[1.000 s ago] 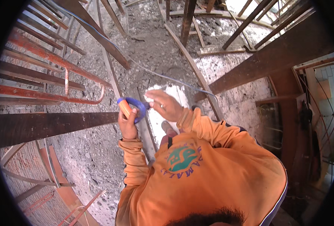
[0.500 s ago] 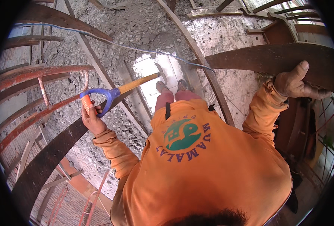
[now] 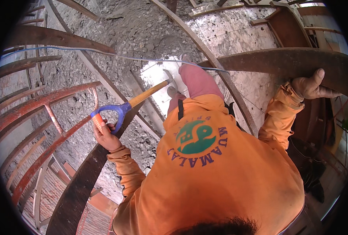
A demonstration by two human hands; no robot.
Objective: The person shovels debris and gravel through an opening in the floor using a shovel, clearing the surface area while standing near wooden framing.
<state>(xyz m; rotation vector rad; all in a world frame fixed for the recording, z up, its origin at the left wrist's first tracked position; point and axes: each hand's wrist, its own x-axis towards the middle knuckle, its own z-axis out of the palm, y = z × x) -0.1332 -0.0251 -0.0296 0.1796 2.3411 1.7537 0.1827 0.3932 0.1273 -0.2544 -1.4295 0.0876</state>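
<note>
Gripping left hand [image 3: 108,138]: one, left of centre in the frame, curled around the orange grip of the shovel [image 3: 147,94].
Shovel: one; blue handle loop left of centre, yellow shaft slanting up and right, metal end over the white floor patch [image 3: 154,72] in the upper middle.
Right hand [image 3: 309,87]: one, far right, at the lower edge of a dark plank [image 3: 268,64], thumb raised; cannot tell whether grasping or only resting.
Wide dark planks: three; one at right, one from lower left toward the centre, one at upper left.
Narrow boards [image 3: 236,94]: two long ones, slanting down rightward from the top, one either side of the white patch.
Red metal frame [image 3: 37,160]: one, left; two rails, two crossbars, just beside the blue loop.
Cable [image 3: 117,55]: one, crossing from the left edge to right of centre.
Shoes [image 3: 171,91]: two, upper middle.
Open room: widest over grey rubble [image 3: 142,33], upper centre, between the narrow boards; tightest at left, between red frame and shovel handle.
</note>
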